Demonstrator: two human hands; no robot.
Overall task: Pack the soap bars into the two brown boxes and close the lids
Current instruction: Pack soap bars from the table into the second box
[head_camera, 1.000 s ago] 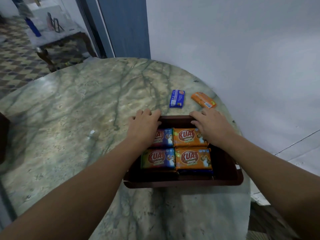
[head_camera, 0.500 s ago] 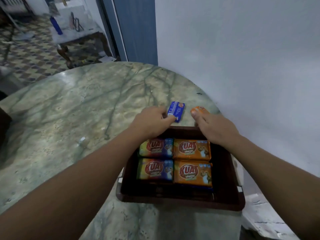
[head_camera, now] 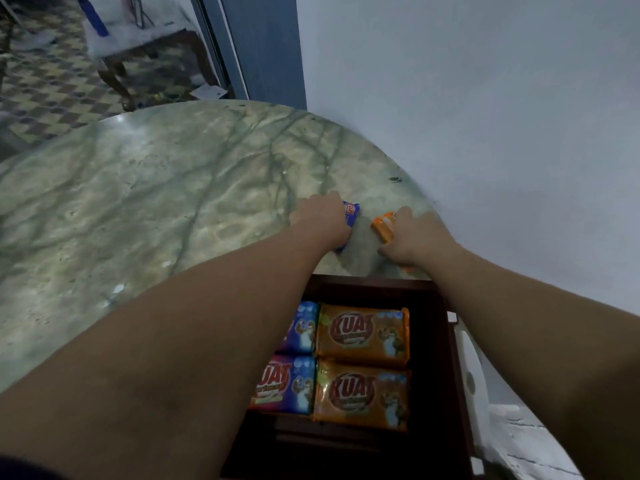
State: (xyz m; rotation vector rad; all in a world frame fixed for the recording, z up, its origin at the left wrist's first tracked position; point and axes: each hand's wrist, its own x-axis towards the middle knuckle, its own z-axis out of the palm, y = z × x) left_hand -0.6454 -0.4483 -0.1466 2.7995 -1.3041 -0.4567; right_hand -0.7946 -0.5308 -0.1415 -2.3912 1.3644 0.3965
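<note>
Now one brown box [head_camera: 437, 341] sits open at 6 o'clock on the desk [head_camera: 156, 202], four soap bars inside: two orange bars [head_camera: 362, 334] right, two blue-purple bars [head_camera: 287, 384] left. Two loose bars at 12 o'clock beyond it: blue bar [head_camera: 351, 213], orange bar [head_camera: 382, 226]. Left hand [head_camera: 320, 220] grip curled over the blue bar; right hand [head_camera: 414, 239] grip curled on the orange bar. Half a second ago both hands were just reaching these bars; a second ago they rested on the box's far rim.

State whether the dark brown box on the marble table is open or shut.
Open: the dark brown box has no lid over it, and four wrapped soap bars show inside.
</note>
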